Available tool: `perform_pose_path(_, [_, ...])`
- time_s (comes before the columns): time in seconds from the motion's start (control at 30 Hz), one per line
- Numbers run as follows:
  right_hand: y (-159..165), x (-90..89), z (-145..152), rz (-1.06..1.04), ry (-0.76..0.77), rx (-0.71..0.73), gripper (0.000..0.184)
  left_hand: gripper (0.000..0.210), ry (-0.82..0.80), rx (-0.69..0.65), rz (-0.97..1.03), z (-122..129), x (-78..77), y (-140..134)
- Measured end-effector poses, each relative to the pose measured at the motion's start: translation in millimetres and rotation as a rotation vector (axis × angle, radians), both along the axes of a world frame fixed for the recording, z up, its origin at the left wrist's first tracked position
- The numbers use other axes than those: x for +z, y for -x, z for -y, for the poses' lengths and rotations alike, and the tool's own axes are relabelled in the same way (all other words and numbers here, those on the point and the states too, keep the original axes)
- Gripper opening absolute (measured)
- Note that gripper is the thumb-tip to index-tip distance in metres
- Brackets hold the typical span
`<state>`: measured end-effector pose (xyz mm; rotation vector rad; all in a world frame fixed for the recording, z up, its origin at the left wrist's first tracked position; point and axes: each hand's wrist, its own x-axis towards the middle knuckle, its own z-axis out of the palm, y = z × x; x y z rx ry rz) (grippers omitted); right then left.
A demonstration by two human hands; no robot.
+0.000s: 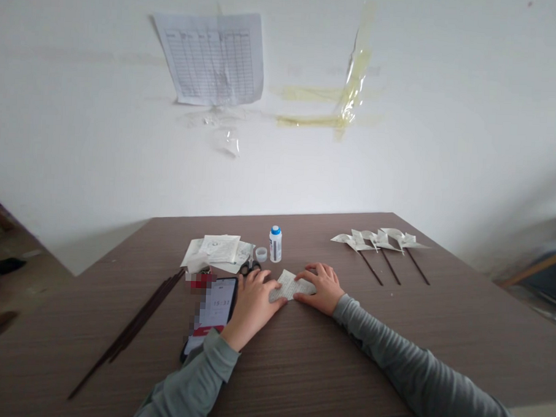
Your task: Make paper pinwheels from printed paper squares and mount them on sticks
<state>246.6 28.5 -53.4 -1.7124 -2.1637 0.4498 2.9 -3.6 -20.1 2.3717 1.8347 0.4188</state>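
A small piece of printed paper (286, 284) lies on the table between my two hands, looking partly folded. My left hand (255, 300) grips its left edge with thumb and forefinger. From the other side, my right hand (321, 286) has its thumb and fingers on the right end of the paper. Just beyond my left hand are black-handled scissors (249, 266), partly hidden by the fingers. Beside that hand lies a phone (218, 304) with its screen lit.
A white bottle with a blue cap (275, 244) stands behind the paper, near a small clear cup (261, 254). Paper sheets (218, 248) are stacked at back left. Thin dark sticks (134, 326) lie at left. Three paper pinwheels (381, 241) on sticks lie at right.
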Motion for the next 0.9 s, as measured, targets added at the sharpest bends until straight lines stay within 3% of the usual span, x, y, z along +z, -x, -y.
perform_pose_path(0.4, [13, 14.9, 13, -0.023, 0.004, -0.071, 0.043, 0.017, 0.015, 0.016, -0.029, 3, 8.2, -14])
perform_pose_path(0.7, [6, 21.2, 8, 0.005, 0.124, -0.071, 0.048, 0.036, 0.061, 0.004, -0.05, 1, 6.0, -10])
perform_pose_path(0.9, [-4, 23.2, 5, 0.003, 0.148, -0.045, 0.048, 0.045, 0.107, 0.0, -0.081, 7, 13.3, -7])
